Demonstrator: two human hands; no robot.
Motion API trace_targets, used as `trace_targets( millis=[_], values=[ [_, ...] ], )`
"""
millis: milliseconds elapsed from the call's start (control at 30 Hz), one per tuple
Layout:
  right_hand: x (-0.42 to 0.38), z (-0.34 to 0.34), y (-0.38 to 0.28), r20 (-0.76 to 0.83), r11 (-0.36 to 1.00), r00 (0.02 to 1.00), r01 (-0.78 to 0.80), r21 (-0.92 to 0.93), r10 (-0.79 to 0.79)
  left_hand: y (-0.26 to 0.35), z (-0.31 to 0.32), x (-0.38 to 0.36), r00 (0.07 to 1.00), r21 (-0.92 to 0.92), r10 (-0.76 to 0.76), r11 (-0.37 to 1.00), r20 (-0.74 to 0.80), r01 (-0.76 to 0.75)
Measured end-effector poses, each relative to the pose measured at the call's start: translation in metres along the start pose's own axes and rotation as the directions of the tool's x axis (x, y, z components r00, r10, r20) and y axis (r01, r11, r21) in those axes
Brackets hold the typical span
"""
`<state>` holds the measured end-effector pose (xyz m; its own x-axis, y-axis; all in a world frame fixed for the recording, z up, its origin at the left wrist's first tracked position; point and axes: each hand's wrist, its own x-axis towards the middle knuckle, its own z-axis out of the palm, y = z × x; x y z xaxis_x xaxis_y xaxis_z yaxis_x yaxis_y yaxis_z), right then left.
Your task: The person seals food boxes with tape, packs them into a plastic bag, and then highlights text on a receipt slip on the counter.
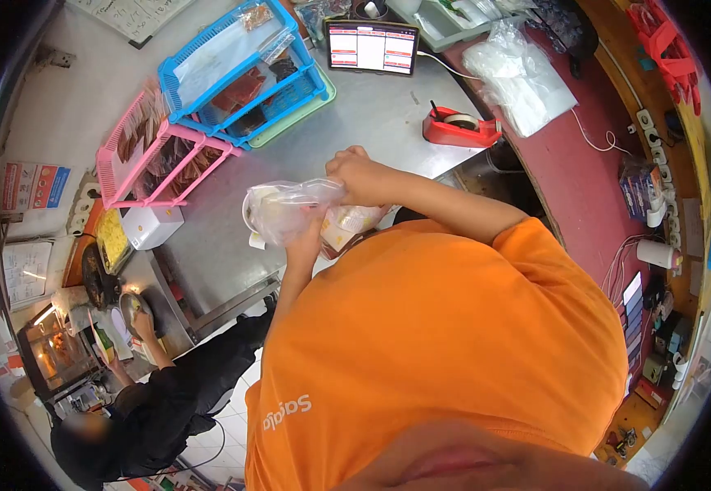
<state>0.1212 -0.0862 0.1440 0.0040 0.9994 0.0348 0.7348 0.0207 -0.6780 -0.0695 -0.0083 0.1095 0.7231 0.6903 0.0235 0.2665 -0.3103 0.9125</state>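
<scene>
A clear plastic bag (pixel 278 214) hangs over the metal counter, close to my body. Something pale with a rounded outline is inside it, too blurred by the plastic to name. My right hand (pixel 357 175) is closed on the gathered top of the bag. Just below, my left hand (pixel 305 232) has its fingers wrapped on the bag's lower side. Near my wrists, against my orange shirt, a white and yellow printed package (pixel 349 225) shows in part.
Blue (pixel 241 74) and pink racks (pixel 159 159) with packets stand at the back left. A tablet (pixel 370 47), a red tape dispenser (pixel 460 128) and a stack of plastic bags (pixel 519 78) lie behind. At lower left, a person in black (pixel 175 401) holds a pan (pixel 135 311).
</scene>
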Motion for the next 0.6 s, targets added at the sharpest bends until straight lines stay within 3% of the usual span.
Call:
trace_targets(
  millis=[33, 100, 133, 200, 233, 267, 300, 333, 433, 467, 533, 600],
  values=[
    [0.001, -0.002, -0.003, -0.061, 0.995, 0.998, 0.019, -0.095, -0.025, 0.007, -0.007, 0.006, 1.0, 0.006, 0.003, 1.0, 0.003, -0.003],
    [-0.001, -0.018, -0.02, -0.035, 0.996, 0.999, -0.016, -0.092, 0.013, 0.017, -0.018, 0.022, 0.887, 0.23, 0.37, 0.87, 0.277, -0.435],
    [-0.004, -0.024, -0.032, 0.002, 0.995, 0.999, -0.051, -0.089, 0.051, 0.017, -0.013, 0.027, 0.889, 0.228, 0.363, 0.874, 0.281, -0.429],
    [-0.004, -0.022, -0.051, 0.021, 0.998, 0.999, -0.048, -0.045, 0.049, 0.017, -0.001, 0.043, 0.82, 0.611, 0.527, 0.58, 0.224, -0.539],
    [-0.003, -0.02, -0.056, 0.032, 0.999, 0.999, -0.04, -0.008, 0.04, 0.02, 0.007, 0.048, 0.821, 0.609, 0.524, 0.582, 0.225, -0.539],
    [-0.001, -0.014, -0.055, 0.032, 0.999, 0.999, -0.043, -0.008, 0.043, 0.024, 0.016, 0.053, 0.893, 0.036, 0.384, 0.914, 0.236, -0.403],
    [0.001, -0.008, -0.054, 0.001, 0.998, 0.999, 0.041, 0.051, -0.041, 0.026, 0.021, 0.055, 0.905, -0.533, 0.261, 0.845, 0.336, -0.046],
    [0.002, -0.005, -0.052, -0.037, 0.986, 0.992, 0.127, 0.105, -0.124, 0.026, 0.022, 0.058, 0.903, -0.533, 0.262, 0.845, 0.34, -0.045],
    [-0.017, -0.021, -0.05, -0.054, 0.975, 0.986, 0.166, 0.151, -0.159, 0.015, 0.025, 0.064, 0.895, -0.427, 0.266, 0.899, 0.357, -0.097],
    [-0.021, -0.019, -0.048, -0.053, 0.974, 0.987, 0.16, 0.159, -0.154, 0.008, 0.026, 0.063, 0.895, -0.39, 0.261, 0.915, 0.363, -0.108],
    [-0.027, -0.011, -0.043, -0.13, 0.921, 0.988, 0.121, 0.37, -0.078, -0.007, 0.026, 0.058, 0.898, -0.314, 0.247, 0.94, 0.364, -0.131],
    [-0.031, 0.008, -0.029, -0.215, 0.909, 0.968, 0.2, 0.365, -0.127, -0.022, 0.025, 0.056, 0.898, -0.23, 0.239, 0.96, 0.369, -0.161]
  ],
)
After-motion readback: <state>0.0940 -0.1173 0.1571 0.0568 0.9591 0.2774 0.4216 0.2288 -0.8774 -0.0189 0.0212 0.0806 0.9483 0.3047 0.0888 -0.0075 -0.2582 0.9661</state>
